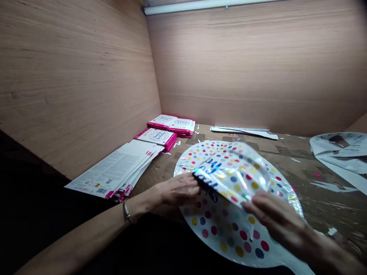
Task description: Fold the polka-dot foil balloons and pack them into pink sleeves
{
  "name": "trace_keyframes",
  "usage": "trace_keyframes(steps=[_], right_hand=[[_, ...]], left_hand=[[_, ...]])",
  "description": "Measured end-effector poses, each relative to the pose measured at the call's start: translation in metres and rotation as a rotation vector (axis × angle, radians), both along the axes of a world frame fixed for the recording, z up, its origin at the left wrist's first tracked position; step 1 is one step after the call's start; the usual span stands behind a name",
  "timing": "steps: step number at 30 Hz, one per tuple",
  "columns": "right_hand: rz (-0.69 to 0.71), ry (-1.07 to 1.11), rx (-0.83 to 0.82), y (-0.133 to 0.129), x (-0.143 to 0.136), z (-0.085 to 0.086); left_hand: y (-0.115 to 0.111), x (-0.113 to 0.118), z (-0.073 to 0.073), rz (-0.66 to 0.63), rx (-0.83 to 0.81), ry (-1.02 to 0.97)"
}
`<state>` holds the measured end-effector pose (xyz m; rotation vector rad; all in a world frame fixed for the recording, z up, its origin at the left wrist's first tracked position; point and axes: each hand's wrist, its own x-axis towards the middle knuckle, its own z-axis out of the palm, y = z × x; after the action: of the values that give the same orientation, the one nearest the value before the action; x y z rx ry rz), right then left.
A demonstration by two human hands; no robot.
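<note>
Folding step, apparently: left hand (179,189) and right hand (282,217) both pinch the thin, glossy folded foil (237,173), held above a flat, round, dotted balloon (220,229) on taped brown cardboard (153,173). Next move likely calls for flattening the crease. Stiff cards (111,168) left; grainy plywood wall (243,68) behind.

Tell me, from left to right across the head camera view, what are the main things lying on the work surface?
White printed cards, fanned out → pink-edged card stacks → dotted foil balloon → crumpled white sheet at the far right.
</note>
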<state>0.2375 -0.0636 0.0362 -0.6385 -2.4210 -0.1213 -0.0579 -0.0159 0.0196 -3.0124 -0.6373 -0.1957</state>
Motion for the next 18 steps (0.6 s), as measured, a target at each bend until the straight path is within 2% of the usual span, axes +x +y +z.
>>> trace_keyframes(steps=[1, 3, 5, 7, 9, 11, 13, 15, 17, 18], right_hand=[[0.043, -0.056, -0.014, -0.010, -0.001, -0.020], [0.093, -0.157, -0.064, -0.023, -0.004, -0.052], [0.085, -0.246, -0.126, -0.032, -0.007, -0.067], [0.057, -0.310, -0.156, -0.038, -0.011, -0.065], [0.052, -0.333, -0.171, -0.041, -0.019, -0.052], [0.121, -0.339, -0.272, -0.034, -0.032, -0.035], [0.259, -0.338, -0.417, -0.010, -0.047, -0.025], [0.346, -0.353, -0.488, 0.030, -0.057, -0.029], [0.191, -0.421, -0.484, 0.080, -0.056, -0.045], [0.002, -0.443, -0.503, 0.104, -0.052, -0.056]], left_hand=[[-0.010, 0.002, -0.003, -0.018, -0.025, -0.053], [-0.029, 0.012, -0.010, 0.030, -0.050, -0.203], [-0.041, 0.026, -0.020, 0.113, -0.038, -0.290], [-0.042, 0.037, -0.032, 0.164, -0.057, -0.246], [-0.035, 0.041, -0.045, 0.191, -0.123, -0.136], [-0.027, 0.039, -0.055, 0.197, -0.192, -0.047], [-0.022, 0.035, -0.061, 0.187, -0.234, -0.008], [-0.019, 0.032, -0.062, 0.163, -0.266, -0.003], [-0.019, 0.031, -0.059, 0.147, -0.291, -0.005], [-0.019, 0.030, -0.057, 0.149, -0.297, -0.002]])
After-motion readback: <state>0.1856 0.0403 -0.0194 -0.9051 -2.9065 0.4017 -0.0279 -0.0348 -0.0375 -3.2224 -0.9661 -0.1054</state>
